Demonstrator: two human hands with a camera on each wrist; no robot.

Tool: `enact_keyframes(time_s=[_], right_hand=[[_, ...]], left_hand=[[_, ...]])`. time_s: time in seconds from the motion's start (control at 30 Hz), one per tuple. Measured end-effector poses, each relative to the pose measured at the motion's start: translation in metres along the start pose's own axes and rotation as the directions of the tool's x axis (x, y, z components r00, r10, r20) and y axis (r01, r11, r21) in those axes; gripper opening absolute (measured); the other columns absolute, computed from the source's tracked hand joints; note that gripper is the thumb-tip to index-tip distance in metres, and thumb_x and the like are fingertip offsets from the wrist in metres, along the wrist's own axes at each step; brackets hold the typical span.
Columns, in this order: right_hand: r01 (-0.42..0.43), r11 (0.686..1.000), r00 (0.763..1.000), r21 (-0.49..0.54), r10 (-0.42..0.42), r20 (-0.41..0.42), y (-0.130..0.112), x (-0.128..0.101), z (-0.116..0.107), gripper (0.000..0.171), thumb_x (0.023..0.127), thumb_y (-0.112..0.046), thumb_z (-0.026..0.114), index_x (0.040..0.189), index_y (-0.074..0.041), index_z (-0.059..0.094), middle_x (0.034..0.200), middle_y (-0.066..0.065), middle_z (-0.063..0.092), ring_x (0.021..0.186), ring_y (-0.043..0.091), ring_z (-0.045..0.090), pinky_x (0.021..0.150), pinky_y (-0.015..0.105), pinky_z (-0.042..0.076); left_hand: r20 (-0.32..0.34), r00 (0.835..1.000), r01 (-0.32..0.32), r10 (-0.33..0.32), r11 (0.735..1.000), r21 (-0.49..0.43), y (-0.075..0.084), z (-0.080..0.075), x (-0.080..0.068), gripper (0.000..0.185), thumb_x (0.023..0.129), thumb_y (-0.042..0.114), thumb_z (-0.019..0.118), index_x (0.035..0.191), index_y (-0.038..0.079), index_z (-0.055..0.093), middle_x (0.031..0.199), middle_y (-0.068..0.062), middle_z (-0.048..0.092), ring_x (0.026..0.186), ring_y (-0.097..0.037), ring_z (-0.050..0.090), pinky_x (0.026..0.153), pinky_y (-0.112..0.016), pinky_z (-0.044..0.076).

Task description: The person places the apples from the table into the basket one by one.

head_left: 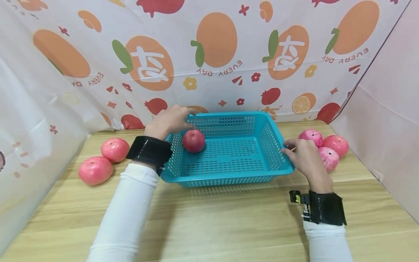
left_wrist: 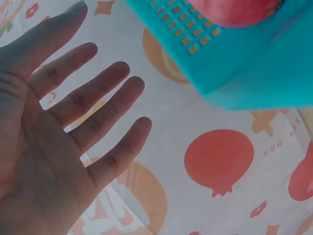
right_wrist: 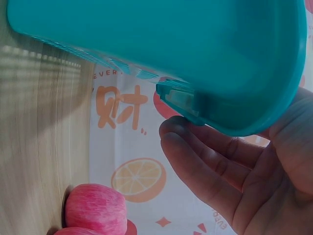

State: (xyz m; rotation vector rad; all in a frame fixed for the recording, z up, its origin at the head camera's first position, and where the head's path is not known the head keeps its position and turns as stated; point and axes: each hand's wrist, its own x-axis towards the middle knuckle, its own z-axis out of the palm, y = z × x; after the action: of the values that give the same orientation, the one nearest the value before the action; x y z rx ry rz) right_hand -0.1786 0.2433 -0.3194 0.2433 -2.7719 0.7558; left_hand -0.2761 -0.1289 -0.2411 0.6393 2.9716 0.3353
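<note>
Basket [head_left: 226, 179]: one, teal, perforated, on the table [head_left: 229, 225]. Contents: one apple [head_left: 193, 141], at the left end. Apples counted: six in all. Two apples [head_left: 95, 170] lie left of the basket, side by side; three apples [head_left: 336, 145] lie clustered to its right, just past the right hand [head_left: 304, 156]. That hand grips the basket's right rim, fingers curled beneath it. The left hand [head_left: 171, 119] is over the rear left corner, near the contained apple, fingers spread and holding nothing. Behind: one fruit-printed cloth [head_left: 248, 92].
</note>
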Motion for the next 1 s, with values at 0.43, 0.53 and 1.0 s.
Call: enact_keyframes(time_s=[0.43,0.53,1.0], right_hand=[[-0.014,1.000,1.000,0.012,0.014,0.010,0.000,-0.002,0.002,0.031,0.093,-0.004,0.073,0.117,0.014,0.067,0.106,0.033,0.069,0.088,0.045,0.069,0.075,0.052,0.060],[-0.011,1.000,1.000,0.006,0.011,0.000,0.001,-0.002,0.002,0.031,0.093,-0.004,0.073,0.117,0.014,0.067,0.106,0.033,0.069,0.087,0.045,0.069,0.075,0.052,0.060],[-0.014,1.000,1.000,0.007,0.014,0.002,0.000,0.001,0.000,0.031,0.092,-0.005,0.074,0.116,0.014,0.067,0.105,0.033,0.069,0.087,0.045,0.070,0.074,0.052,0.060]], left_hand=[[-0.060,0.997,-0.043,0.042,0.999,-0.008,-0.018,-0.006,-0.020,0.050,0.093,0.017,0.074,0.138,-0.001,0.059,0.129,-0.023,0.063,0.116,-0.039,0.058,0.095,-0.059,0.050],[-0.068,0.996,-0.055,0.055,0.998,-0.010,-0.021,-0.007,-0.021,0.048,0.093,0.015,0.074,0.136,-0.002,0.060,0.127,-0.024,0.064,0.115,-0.039,0.060,0.095,-0.058,0.051],[-0.064,0.998,-0.004,0.001,0.999,-0.037,-0.034,-0.014,-0.028,0.048,0.093,0.017,0.073,0.135,-0.003,0.060,0.124,-0.025,0.063,0.115,-0.041,0.058,0.092,-0.058,0.052]])
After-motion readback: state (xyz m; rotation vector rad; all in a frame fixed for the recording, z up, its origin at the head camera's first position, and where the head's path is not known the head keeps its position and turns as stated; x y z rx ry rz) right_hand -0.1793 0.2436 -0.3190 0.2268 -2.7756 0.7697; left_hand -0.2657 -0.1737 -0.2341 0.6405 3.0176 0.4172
